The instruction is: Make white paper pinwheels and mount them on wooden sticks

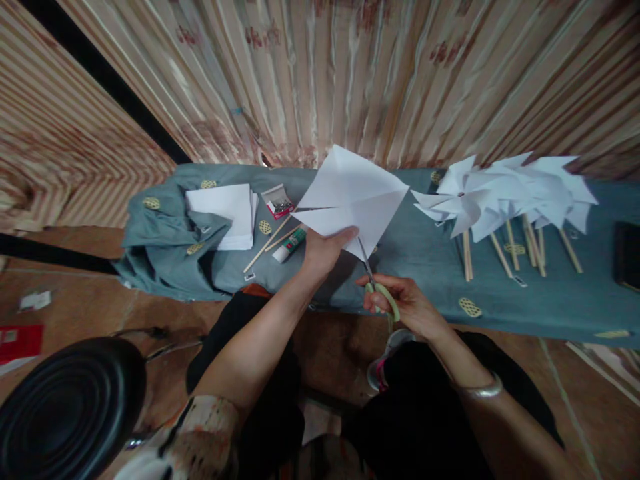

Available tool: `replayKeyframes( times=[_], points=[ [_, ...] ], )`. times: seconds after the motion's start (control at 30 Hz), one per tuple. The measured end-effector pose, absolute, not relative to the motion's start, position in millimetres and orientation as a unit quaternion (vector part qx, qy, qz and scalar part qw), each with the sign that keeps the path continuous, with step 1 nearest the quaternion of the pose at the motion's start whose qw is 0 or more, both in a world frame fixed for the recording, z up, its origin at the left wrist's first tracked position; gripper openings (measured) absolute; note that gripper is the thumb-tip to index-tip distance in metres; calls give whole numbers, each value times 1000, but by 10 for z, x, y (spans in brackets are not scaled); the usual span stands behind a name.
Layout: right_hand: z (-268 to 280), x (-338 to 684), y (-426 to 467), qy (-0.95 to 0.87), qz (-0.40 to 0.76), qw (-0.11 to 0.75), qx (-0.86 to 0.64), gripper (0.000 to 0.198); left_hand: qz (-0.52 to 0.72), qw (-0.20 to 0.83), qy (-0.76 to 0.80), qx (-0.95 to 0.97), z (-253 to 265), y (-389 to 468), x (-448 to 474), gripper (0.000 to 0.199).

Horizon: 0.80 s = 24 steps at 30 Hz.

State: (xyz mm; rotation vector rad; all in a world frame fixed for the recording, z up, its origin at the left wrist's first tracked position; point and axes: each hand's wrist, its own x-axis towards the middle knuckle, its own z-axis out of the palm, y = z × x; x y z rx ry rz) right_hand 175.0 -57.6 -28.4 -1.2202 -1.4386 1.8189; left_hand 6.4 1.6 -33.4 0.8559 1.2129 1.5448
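Note:
My left hand (pixel 325 253) grips a square sheet of white paper (pixel 355 190) by its near edge, thumb on top. The sheet has crease lines and one slit running in from its left corner. In my right hand (pixel 400 300) is a pair of scissors (pixel 384 299) with pale green handles. Their blades meet the paper at its near corner. Under and left of the sheet lie a glue stick (pixel 291 245), thin wooden sticks (pixel 265 248) and a small open box of metal pins (pixel 278 202).
A stack of white paper (pixel 225 213) rests on the left of the cloth-covered table (pixel 420 267). Several paper pinwheels (pixel 525 193) on sticks lie to the right. A dark object (pixel 627 253) is at the right edge. A round black stool (pixel 70 407) stands at lower left.

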Motion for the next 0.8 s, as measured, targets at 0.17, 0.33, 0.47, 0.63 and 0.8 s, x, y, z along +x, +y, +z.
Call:
replayKeyframes(
  times=[0.17,0.33,0.47,0.63,0.8],
  points=[
    [-309,1749,-578,-521,675,262,-451,54,636,477,495,350,-341,23,61,51],
    [-301,1736,-576,-506,681,255,-464,54,641,477,496,339,-329,26,64,50],
    [-295,1729,-578,-494,682,255,-475,53,653,484,478,332,-325,20,64,51],
    [-286,1718,-580,-481,686,261,-479,52,654,494,472,323,-318,15,67,50],
    [-281,1714,-577,-481,682,260,-485,52,656,494,474,316,-315,23,70,51]
  ],
)
